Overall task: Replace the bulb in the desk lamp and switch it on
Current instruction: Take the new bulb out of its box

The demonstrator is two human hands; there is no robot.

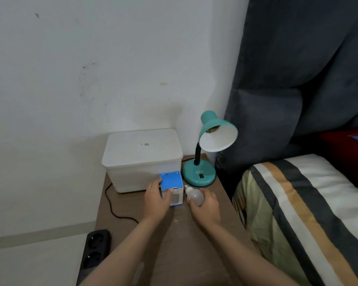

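A teal desk lamp (207,153) stands at the back right of the brown bedside table (174,234); its shade faces me and I see no bulb inside. A black rocker switch (201,175) sits on its round base. My right hand (205,205) is shut on a white bulb (193,195), its metal screw cap pointing toward the lamp base. To the left of the bulb, my left hand (156,198) grips a blue and white bulb box (172,187) standing on the table.
A white lidded plastic bin (142,157) fills the table's back left. A black cord (114,205) runs off the left edge toward a black power strip (94,250) on the floor. A striped bed (298,213) and dark headboard (287,79) lie right.
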